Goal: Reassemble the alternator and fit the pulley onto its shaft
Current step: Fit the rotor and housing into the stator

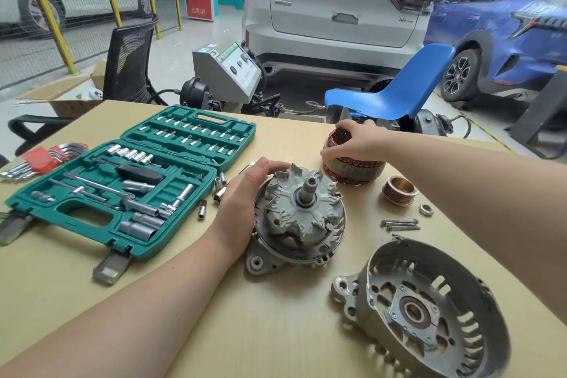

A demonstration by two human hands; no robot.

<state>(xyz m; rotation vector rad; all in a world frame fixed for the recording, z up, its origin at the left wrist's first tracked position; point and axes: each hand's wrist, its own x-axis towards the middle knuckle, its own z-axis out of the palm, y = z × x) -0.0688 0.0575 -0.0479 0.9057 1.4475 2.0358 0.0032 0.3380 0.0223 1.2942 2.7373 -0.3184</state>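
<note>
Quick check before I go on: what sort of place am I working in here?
Most likely a car repair workshop or training garage. Parked cars, a white SUV and a blue car, stand behind the wooden table, which holds an open socket set.

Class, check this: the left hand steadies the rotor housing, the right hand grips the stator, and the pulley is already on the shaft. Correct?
Not quite. The head view shows the pulley lying on the table, off the bare shaft. The left hand and right hand claims stand.
</note>
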